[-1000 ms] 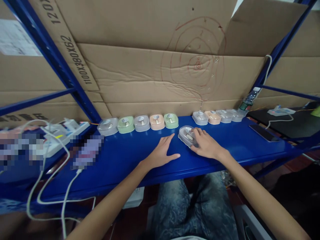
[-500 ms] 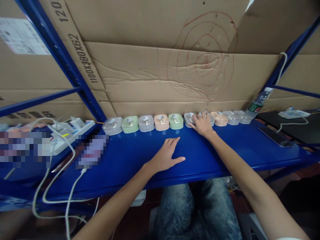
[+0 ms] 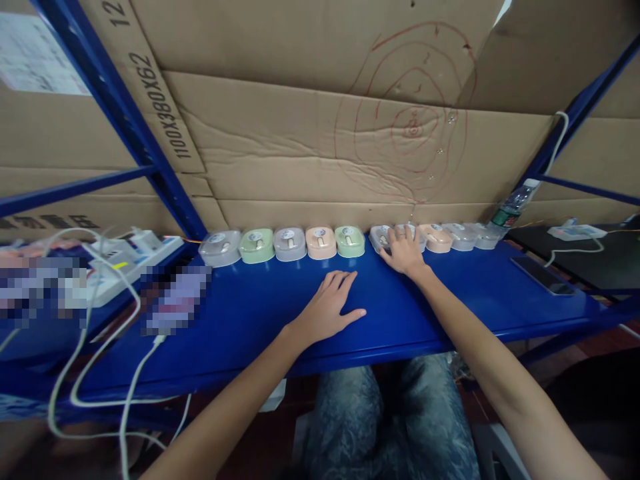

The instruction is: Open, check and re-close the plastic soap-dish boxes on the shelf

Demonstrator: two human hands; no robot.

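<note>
A row of small pastel computer mice in clear cases lines the back of the blue metal shelf [image 3: 260,313]. My right hand [image 3: 403,252] reaches to the row and rests on a grey mouse [image 3: 381,237], its fingers laid over it and over the neighbouring white mouse. To its left stand a green mouse [image 3: 350,241], a peach mouse [image 3: 321,242], a grey-white mouse [image 3: 289,243], another green mouse [image 3: 257,245] and a clear-cased mouse [image 3: 219,248]. My left hand [image 3: 330,307] lies flat on the shelf, fingers stretched out, holding nothing.
More mice [image 3: 453,237] continue to the right up to a plastic water bottle [image 3: 510,207]. A phone [image 3: 543,275] lies on the shelf's right end. White power strips [image 3: 125,257] and cables [image 3: 95,347] sit at the left. Cardboard sheets [image 3: 310,133] back the shelf.
My right hand carried the grey mouse from the middle of the shelf back into the gap in the row and now rests on it. My left hand has stayed put.
</note>
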